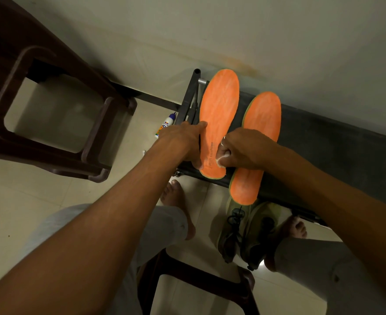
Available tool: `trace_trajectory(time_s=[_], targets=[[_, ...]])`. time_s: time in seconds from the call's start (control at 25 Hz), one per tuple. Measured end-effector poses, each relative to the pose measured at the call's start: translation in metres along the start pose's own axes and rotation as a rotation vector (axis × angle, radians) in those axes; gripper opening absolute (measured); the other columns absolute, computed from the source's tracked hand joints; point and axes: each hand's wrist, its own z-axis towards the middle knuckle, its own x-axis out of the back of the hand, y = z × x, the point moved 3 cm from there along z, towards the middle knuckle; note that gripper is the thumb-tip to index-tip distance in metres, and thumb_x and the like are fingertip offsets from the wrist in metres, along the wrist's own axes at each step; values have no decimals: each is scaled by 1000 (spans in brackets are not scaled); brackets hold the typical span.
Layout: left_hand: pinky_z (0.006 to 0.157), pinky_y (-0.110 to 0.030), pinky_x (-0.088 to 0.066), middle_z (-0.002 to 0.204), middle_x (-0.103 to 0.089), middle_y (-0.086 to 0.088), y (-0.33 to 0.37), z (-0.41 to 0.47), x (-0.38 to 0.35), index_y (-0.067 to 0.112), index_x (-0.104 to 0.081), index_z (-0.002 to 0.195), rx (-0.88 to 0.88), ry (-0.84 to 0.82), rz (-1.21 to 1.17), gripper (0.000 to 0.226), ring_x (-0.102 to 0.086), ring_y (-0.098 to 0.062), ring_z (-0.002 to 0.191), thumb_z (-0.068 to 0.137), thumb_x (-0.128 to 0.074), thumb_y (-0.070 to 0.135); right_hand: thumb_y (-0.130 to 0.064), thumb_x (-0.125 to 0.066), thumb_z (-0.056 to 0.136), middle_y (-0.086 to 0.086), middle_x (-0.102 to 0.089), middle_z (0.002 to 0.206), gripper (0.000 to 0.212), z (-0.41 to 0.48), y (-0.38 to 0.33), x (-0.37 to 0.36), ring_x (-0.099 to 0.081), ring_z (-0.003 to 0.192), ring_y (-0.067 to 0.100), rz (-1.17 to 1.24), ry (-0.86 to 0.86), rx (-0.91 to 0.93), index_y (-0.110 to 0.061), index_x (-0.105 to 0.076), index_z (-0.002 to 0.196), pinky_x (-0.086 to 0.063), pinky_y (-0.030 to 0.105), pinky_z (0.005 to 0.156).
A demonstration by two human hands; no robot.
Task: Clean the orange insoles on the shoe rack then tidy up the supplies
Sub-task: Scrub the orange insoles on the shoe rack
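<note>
- Tiled floor (28,192) below; the shoe rack (323,137) carries the left insole (219,105) at its left end, the right insole (262,117) just beside it.
- Your left grip (183,142) clamps the left insole's edge; your right grip (244,148) pinches a white wad (221,159) against its heel.
- Step: wiping; next, probably stroke toeward.

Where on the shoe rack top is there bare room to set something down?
Bare: the shoe rack top right of the right insole, to the frame edge. Crowded: its left end, where both insoles lie, the left hand gripping the left insole and the right hand holding a white wad on its heel. A bottle lies on the floor beside it.
</note>
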Motion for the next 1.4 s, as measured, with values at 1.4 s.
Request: trace_trajectory(time_s=[1.4], targets=[[101,-54,-47,149,-38,-9,-3,6,-4,35,-4,158,6,18,28,123,-48,-34,130,67,-86,53,-35,-56,91,-2,-68,88,24,17,-13,2,-61,82,17,-82,313,18,-22,-75,91,-39,31,58]])
